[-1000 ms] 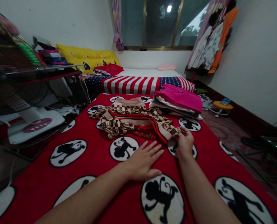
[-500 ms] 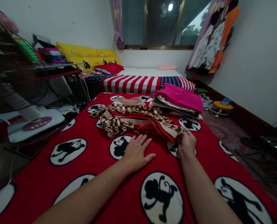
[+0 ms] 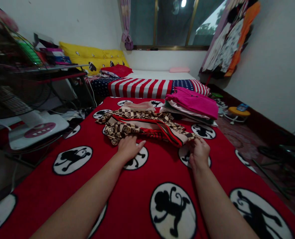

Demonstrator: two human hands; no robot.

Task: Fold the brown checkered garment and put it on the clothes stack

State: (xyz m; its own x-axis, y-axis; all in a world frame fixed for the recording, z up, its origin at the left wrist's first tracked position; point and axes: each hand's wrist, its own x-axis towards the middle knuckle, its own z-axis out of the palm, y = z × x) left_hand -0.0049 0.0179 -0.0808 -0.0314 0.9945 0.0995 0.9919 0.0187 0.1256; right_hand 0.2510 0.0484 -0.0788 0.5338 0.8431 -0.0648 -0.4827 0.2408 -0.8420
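A brown-and-cream checked garment with red and black trim and a beige inner side lies crumpled on a red blanket printed with black monkeys in white ovals. My right hand pinches the garment's right end between thumb and fingers, slightly raised. Against its near left edge rests my left hand, thumb spread away and fingers stretched forward. The tips of those fingers are hidden at or under the cloth. Just behind the garment's right side sits a stack of folded clothes with a magenta top uppermost.
A white-based fan stands at the left beside a cluttered table. Beyond the blanket is a bed with a striped flag-pattern cover. On the floor to the right is a small yellow stool. Clothes hang near the window.
My left hand has moved left and forward, from the blanket to the garment's near left edge. My right hand keeps its pinch, almost still.
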